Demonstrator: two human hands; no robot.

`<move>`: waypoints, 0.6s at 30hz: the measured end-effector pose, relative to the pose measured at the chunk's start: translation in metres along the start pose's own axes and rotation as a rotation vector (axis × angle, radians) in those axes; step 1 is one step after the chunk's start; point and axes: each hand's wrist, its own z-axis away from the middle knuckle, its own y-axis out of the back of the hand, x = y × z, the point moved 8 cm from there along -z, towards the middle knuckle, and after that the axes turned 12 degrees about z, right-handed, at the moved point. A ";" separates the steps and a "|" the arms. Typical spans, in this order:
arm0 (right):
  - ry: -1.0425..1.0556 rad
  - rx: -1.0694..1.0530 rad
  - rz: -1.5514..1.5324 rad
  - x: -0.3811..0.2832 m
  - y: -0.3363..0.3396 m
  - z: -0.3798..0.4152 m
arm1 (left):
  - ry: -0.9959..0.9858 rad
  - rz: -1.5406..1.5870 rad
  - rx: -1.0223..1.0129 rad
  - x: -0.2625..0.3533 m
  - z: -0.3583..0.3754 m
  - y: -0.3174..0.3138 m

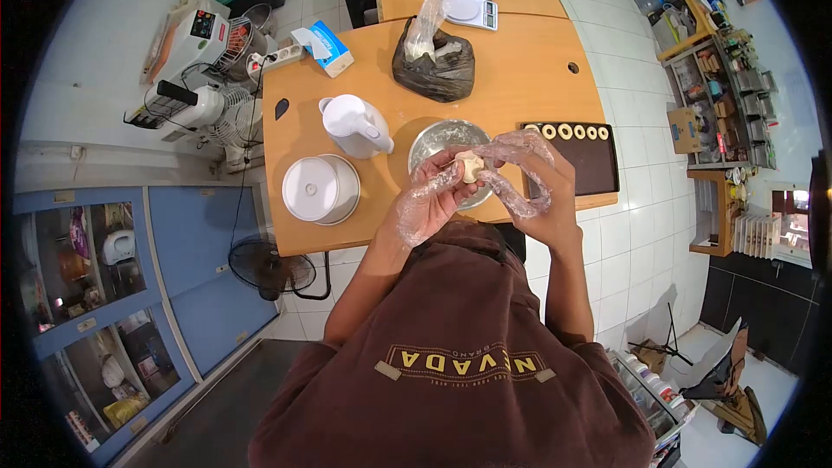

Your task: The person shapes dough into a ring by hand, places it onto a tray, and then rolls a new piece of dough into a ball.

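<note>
Left hand (426,201) and right hand (556,189) pinch dough piece (471,167) at frame centre, over metal bowl (446,133). Tray (585,165) right of centre holds 6 pale rings (565,132).

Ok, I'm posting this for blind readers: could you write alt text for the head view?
A person's left hand and right hand, smeared white, hold a dough lump above a bowl. On the table, a tray to the right holds a row of pale rings; a white jug and tub stand to the left.

A small, pale, seemingly rounded dough lump (471,168), partly hidden, is held between both hands (425,206) (548,184).
</note>
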 end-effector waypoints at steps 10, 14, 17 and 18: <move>0.013 -0.045 0.067 0.008 -0.007 0.005 | -0.014 -0.258 0.012 0.011 0.003 -0.002; 0.018 -0.084 0.024 0.014 -0.013 0.010 | -0.010 -0.221 0.023 0.011 0.005 0.000; -0.056 -0.085 -0.117 0.011 -0.013 0.007 | 0.007 -0.101 -0.017 0.009 0.006 0.006; -0.089 -0.089 -0.176 0.011 -0.012 0.005 | 0.015 -0.056 -0.042 0.008 0.006 0.006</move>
